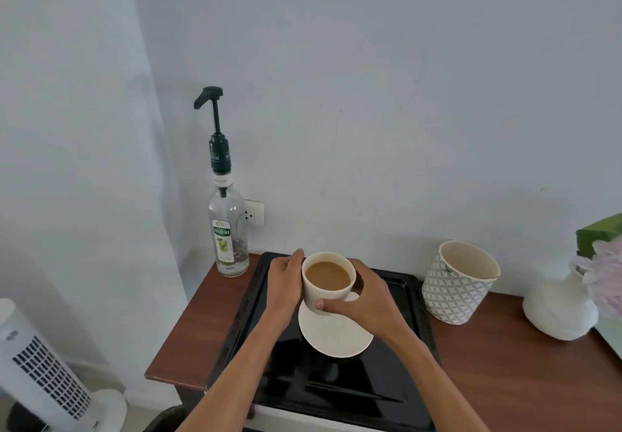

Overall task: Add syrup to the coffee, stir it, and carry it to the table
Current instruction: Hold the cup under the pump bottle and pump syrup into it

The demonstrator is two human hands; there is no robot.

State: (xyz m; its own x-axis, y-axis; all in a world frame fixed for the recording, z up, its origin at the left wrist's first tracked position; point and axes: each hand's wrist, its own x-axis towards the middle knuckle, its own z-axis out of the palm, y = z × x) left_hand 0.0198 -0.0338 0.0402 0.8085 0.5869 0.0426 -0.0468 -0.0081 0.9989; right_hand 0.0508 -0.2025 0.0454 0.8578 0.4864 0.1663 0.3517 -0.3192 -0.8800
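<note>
A white cup (328, 292) of light brown coffee is on or just above a white saucer (336, 335), which lies on a black tray (397, 377). My left hand (286, 283) wraps the cup's left side. My right hand (361, 300) holds its right side, thumb across the front. A clear glass syrup bottle (229, 229) with a dark green pump stands upright at the back left of the wooden surface, a short way left of the cup. No spoon or stirrer is visible.
A patterned empty pot (457, 283) stands right of the tray. A white vase (560, 310) with pink flowers is at the far right. A wall socket (254, 212) sits behind the bottle. A white tower fan (40, 371) stands on the floor at the left.
</note>
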